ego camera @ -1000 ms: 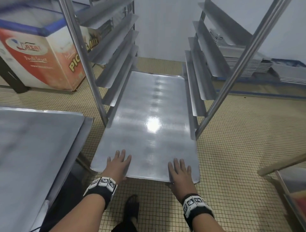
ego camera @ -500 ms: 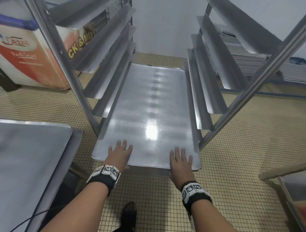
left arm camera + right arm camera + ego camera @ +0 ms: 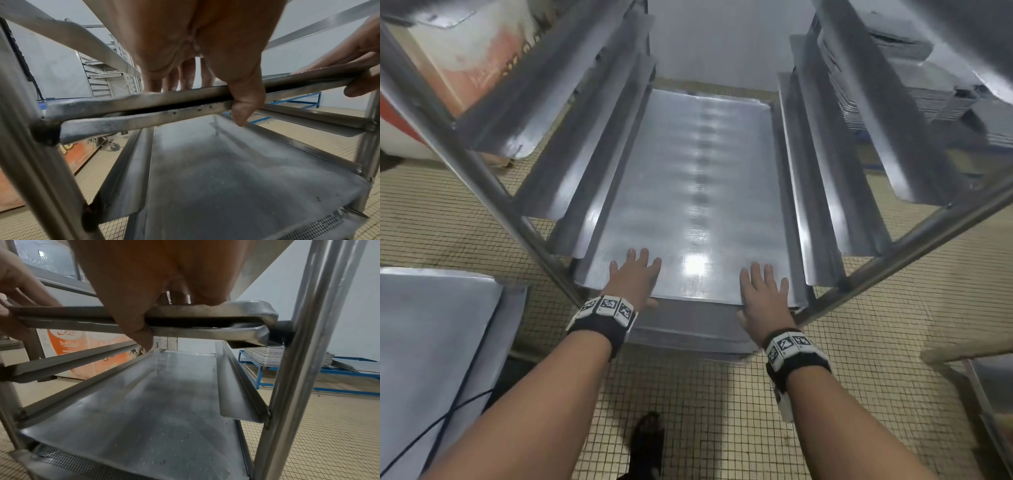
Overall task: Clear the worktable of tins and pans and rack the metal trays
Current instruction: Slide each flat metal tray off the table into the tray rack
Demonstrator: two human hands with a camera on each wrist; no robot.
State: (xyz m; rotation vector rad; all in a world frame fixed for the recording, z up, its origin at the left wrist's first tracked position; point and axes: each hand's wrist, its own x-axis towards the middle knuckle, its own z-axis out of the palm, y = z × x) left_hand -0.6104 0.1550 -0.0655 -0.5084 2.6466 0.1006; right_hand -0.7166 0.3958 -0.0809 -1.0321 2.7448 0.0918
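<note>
Left hand [image 3: 634, 280] and right hand [image 3: 764, 290] on the near edge of a tray [image 3: 688, 192], one toward each front corner. Fingers [image 3: 641, 257] flat and slightly spread on the top face; thumbs tucked under the rim — each grip pinching the tray's edge between fingers above and thumb below. Seen from the left wrist, the left thumb [image 3: 244, 104] crosses down over the rim and over a second rim just beneath it; from the right wrist, the right thumb [image 3: 137, 331] does the same.

Tray lying level in the rack [image 3: 482, 178], almost fully in, its long sides on the angled side rails [image 3: 599, 192], near edge about flush with the front posts. Bright glare on the tray between the two hands. Directly under it, a second tray [image 3: 242, 334] on the same level, rims nearly touching. Lower down, a further tray [image 3: 148, 402] on its own rails, and below that a perforated one [image 3: 82, 460], only its front edge visible.

Tabletop [image 3: 431, 359] at lower left, bare metal, with a dark cable [image 3: 458, 407] trailing over its edge. Stack of trays [image 3: 292, 356] on a blue frame beyond the rack to the right. Orange-and-white chest [image 3: 469, 58] behind the left rails. Tiled floor [image 3: 859, 394] below — one dark shoe [image 3: 647, 442] between the forearms.
</note>
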